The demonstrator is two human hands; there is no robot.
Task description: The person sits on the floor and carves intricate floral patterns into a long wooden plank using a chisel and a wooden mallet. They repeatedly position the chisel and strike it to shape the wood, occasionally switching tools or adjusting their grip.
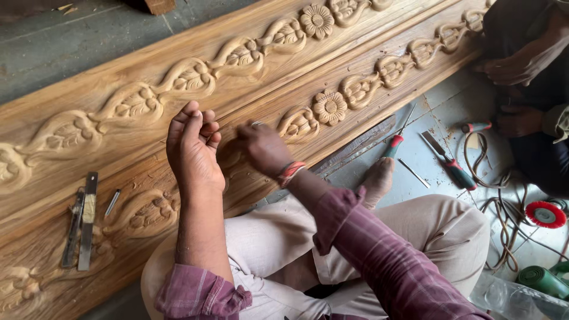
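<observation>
Two long wooden planks [118, 89] carved with leaf and flower bands lie across my lap. My left hand [192, 148] hovers just above the near plank [355, 112], its fingers curled in with nothing visible in them. My right hand [264, 148], with a ring and a red thread band at the wrist, rests fingers-down on the carved band of the near plank. Its fingertips are hidden, so I cannot tell whether it holds anything.
Two flat metal chisels [81, 220] and a small metal bit [112, 202] lie on the plank at left. On the floor at right are red-and-green-handled chisels [448, 162], a cable [501, 207], a red wheel brush [545, 214] and a green power tool [542, 278]. Another person's hands [515, 68] are at the far right.
</observation>
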